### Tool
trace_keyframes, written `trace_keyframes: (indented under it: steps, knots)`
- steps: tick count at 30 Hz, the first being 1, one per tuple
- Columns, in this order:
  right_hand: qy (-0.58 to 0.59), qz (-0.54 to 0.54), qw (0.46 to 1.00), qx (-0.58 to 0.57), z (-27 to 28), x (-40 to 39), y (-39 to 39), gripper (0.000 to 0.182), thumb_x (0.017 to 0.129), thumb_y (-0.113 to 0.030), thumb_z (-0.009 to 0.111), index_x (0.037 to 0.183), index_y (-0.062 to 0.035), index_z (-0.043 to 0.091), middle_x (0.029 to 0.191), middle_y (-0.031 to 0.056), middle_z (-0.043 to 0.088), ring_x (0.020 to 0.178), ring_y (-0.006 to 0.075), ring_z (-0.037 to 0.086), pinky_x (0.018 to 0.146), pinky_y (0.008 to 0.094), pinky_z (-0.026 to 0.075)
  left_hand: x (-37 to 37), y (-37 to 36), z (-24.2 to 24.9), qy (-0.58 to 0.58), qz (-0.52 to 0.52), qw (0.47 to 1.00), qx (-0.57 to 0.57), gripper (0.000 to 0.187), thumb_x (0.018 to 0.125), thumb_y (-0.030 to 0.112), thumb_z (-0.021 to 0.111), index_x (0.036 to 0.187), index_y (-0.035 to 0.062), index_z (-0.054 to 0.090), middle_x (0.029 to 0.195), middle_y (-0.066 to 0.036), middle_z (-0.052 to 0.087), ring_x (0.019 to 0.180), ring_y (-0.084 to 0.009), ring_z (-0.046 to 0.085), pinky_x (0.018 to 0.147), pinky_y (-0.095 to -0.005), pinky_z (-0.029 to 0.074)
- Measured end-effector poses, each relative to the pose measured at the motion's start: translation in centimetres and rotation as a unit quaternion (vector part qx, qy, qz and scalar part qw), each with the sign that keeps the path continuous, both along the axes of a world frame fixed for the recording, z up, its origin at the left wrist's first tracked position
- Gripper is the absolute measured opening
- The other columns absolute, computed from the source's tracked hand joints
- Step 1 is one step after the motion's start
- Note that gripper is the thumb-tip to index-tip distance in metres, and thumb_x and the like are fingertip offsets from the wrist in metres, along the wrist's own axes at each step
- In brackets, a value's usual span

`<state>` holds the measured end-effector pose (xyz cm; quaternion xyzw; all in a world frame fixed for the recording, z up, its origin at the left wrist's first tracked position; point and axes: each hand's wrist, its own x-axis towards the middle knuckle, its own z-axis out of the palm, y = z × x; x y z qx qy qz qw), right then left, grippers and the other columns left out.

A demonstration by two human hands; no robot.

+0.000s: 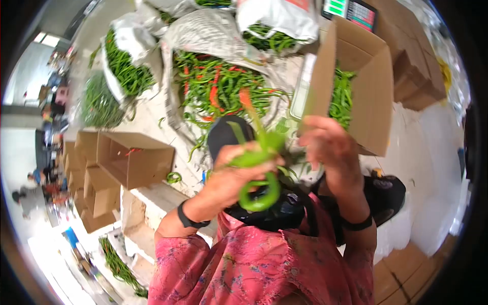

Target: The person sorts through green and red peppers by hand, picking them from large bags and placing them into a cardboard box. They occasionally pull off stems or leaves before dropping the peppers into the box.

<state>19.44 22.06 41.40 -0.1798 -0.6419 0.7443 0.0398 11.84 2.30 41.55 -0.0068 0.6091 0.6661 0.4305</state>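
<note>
My left hand (243, 165) is closed around several long green chili peppers (260, 195), blurred by motion; one curls into a loop below the fingers. An orange-red blurred tip (246, 99) rises above this bunch. My right hand (333, 150) is raised beside the near left side of an open cardboard box (373, 101). Its fingers look bent, but blur hides whether anything is between them. Green chilies (341, 96) lie inside that box. Ahead of my hands, an open woven sack (175, 38) spills mixed green and red chilies (223, 84).
A scale display (351, 12) stands behind the box. More white sacks (277, 18) of green chilies sit at the back and left. Empty cardboard boxes (134, 157) are stacked at left, near a white foam box (140, 218). Clear plastic (432, 173) lies at right.
</note>
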Motion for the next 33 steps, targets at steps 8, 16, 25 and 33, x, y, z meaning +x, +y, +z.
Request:
trace_keyframes:
  steps: [8,16,25,33]
  knots:
    - [0.002,-0.007,0.994,-0.109,-5.9,2.3,1.5,0.019,0.097,-0.015,0.055,0.107,-0.0006,0.063,0.082,0.0050,0.062,0.058,0.0047,0.044,0.052,0.0196,0.032,-10.8,-25.7,1.6,0.014,0.376,0.913,0.160,0.025,0.097,0.020,0.056,0.113,0.0014,0.054,0.076,0.000,0.052,0.057,-0.0040,0.040,0.037,-0.0144,0.028]
    - [-0.025,0.001,0.991,-0.133,-6.0,2.3,0.7,0.017,0.097,-0.014,0.055,0.104,-0.0015,0.064,0.081,0.0039,0.061,0.057,0.0039,0.043,0.050,0.0193,0.031,-14.0,-37.7,-5.3,0.008,0.373,0.927,0.027,0.033,0.095,0.020,0.058,0.121,0.0003,0.056,0.078,-0.002,0.053,0.055,-0.0038,0.040,0.039,-0.0143,0.028]
    - [0.012,0.080,0.994,-0.077,-2.8,0.3,-1.0,0.025,0.097,-0.019,0.053,0.109,-0.0001,0.063,0.089,0.0066,0.065,0.067,0.0060,0.051,0.057,0.0198,0.041,-8.8,-8.3,5.4,0.228,0.093,0.964,-0.098,0.016,0.088,0.017,0.065,0.095,0.0021,0.062,0.081,-0.004,0.063,0.059,-0.0055,0.054,0.046,-0.0195,0.038]
    - [0.109,0.056,0.950,-0.286,-1.0,-0.9,-0.5,0.045,0.096,-0.016,0.057,0.135,0.0008,0.042,0.109,0.0088,0.063,0.089,0.0133,0.064,0.074,0.0241,0.052,-5.5,4.0,3.5,0.292,-0.133,0.947,0.014,0.061,0.085,0.025,0.074,0.135,0.0026,0.048,0.106,-0.006,0.062,0.079,-0.0078,0.059,0.061,-0.0209,0.049]
